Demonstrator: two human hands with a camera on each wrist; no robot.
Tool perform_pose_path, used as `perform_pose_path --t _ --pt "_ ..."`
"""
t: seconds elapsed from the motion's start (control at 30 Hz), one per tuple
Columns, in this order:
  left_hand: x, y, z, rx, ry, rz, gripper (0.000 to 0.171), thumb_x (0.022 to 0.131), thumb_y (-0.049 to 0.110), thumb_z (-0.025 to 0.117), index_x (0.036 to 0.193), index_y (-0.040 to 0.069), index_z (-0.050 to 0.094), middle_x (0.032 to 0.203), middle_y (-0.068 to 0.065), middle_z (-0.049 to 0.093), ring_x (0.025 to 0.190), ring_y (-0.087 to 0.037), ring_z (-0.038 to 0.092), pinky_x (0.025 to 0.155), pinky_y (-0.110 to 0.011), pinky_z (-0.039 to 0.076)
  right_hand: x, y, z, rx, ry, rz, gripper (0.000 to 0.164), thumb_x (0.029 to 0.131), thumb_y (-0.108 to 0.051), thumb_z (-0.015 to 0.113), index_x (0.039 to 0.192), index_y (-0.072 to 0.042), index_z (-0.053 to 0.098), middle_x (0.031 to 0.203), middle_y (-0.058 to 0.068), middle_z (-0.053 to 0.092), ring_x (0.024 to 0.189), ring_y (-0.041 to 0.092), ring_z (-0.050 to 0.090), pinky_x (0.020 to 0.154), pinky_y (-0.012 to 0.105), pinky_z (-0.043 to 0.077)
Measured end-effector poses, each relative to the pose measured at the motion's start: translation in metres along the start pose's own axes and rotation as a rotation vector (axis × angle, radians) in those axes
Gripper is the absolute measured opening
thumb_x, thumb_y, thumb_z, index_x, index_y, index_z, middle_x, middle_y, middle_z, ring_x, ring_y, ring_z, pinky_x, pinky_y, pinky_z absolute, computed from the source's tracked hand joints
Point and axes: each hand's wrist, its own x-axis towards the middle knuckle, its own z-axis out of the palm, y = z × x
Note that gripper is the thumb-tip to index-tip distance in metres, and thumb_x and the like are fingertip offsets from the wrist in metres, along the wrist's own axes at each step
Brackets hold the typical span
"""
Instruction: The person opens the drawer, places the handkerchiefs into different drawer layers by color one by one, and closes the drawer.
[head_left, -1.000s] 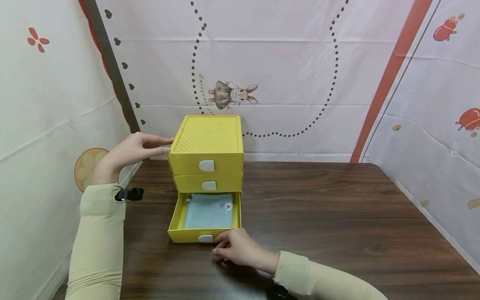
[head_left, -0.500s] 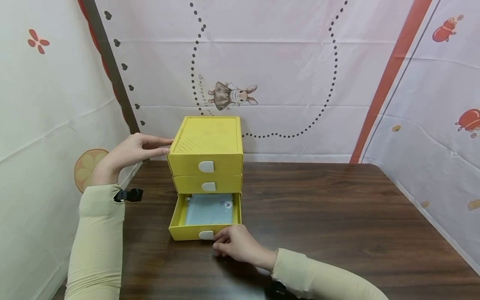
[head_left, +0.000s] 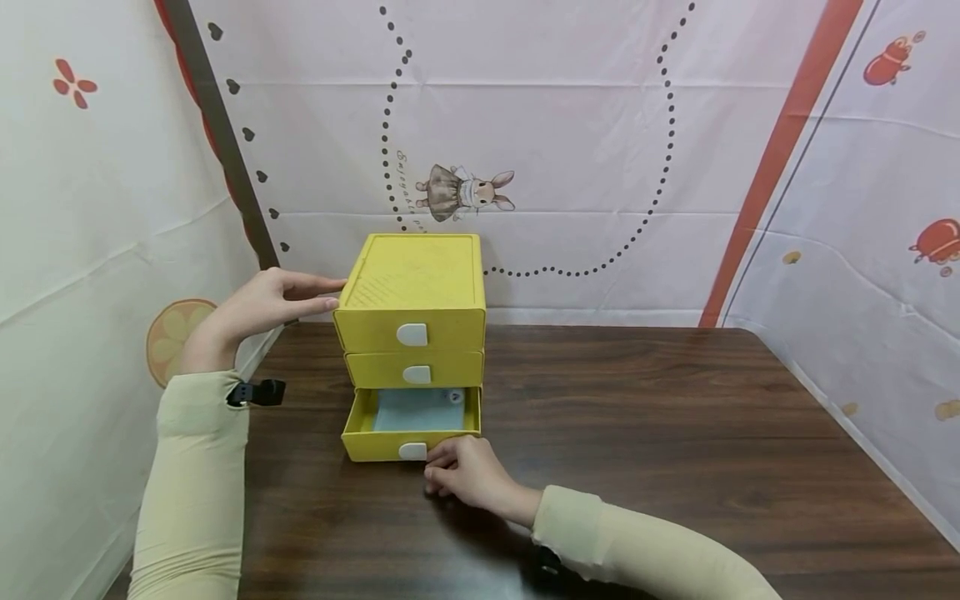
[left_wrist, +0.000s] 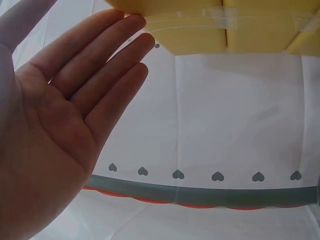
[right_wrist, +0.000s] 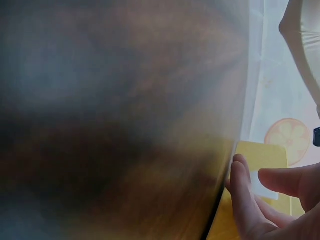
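A yellow three-drawer desktop cabinet (head_left: 416, 275) stands on the dark wood table. Its two upper drawers are closed, each with a white tab. The bottom drawer (head_left: 378, 450) is partly pulled out, showing a light blue pouch (head_left: 420, 410) inside. My right hand (head_left: 476, 475) has its fingertips at that drawer's front, just right of its white tab (head_left: 412, 451); in the right wrist view a gap shows between thumb and bent fingers. My left hand (head_left: 258, 308) touches the cabinet's upper left side with extended fingers. The left wrist view shows that palm (left_wrist: 55, 130) with straight fingers.
Behind the table (head_left: 637, 433) hangs a pale printed cloth (head_left: 570, 150) with a rabbit figure and dotted lines. More cloth encloses both sides. Dark wrist straps sit over the light sleeves. Clear tape runs along the cabinet's side in the left wrist view.
The bottom drawer has slid inward, away from me, with my right hand moving along at its front. Less of the blue pouch shows. My left hand stays at the cabinet's side.
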Motion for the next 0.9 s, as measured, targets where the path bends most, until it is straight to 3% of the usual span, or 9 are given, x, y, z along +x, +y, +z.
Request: perform_pose_path --t 0.37,0.57,0.9 --pt "-0.001 0.004 0.0 0.009 -0.005 0.003 0.046 0.088 0.047 0.062 0.129 0.024 0.061 0.128 -0.005 0.062 0.109 -0.02 0.058 0.078 -0.03 0.05 0.017 0.007 0.0 0.068 0.072 0.018 0.019 0.088 -0.008 0.066 0.103 0.003 0.07 0.082 0.01 0.073 0.063 0.017 0.07 0.054 0.026 0.054" --pt "-0.001 0.002 0.002 0.018 -0.004 0.004 0.046 0.088 0.048 0.062 0.128 0.027 0.061 0.128 -0.003 0.062 0.111 -0.017 0.057 0.082 -0.033 0.049 0.025 0.008 -0.001 0.111 0.109 0.017 0.017 0.087 -0.006 0.066 0.1 0.005 0.071 0.078 0.011 0.073 0.063 0.019 0.07 0.055 0.028 0.055" --pt "-0.001 0.003 0.001 0.024 0.004 0.012 0.042 0.088 0.047 0.063 0.126 0.029 0.063 0.125 0.001 0.063 0.105 -0.006 0.058 0.078 -0.024 0.049 0.033 0.012 -0.001 0.14 0.164 0.038 0.016 0.087 -0.005 0.067 0.099 0.004 0.07 0.079 0.012 0.073 0.064 0.018 0.071 0.057 0.029 0.056"
